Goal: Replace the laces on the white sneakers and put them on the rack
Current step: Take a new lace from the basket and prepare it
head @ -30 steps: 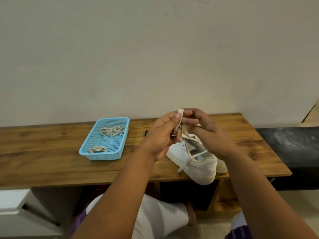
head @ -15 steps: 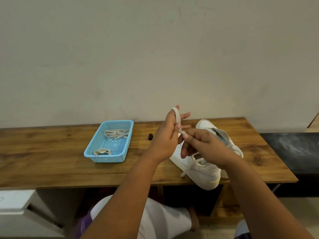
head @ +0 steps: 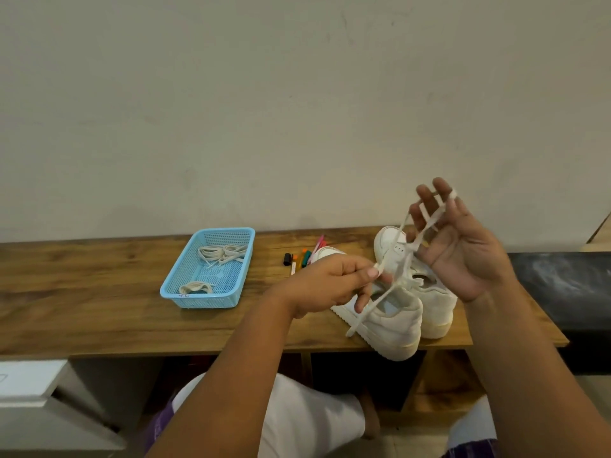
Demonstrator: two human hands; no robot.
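While left hand [head: 330, 282] pinches lace [head: 398, 259] | right hand [head: 463, 239] spread, lace seemingly looped over fingers

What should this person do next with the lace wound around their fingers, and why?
Probably finish winding. The lace is looped over the raised right hand, the left hand pinches it lower down, and a loose tail hangs by the near sneaker. The blue basket already holds lace bundles.
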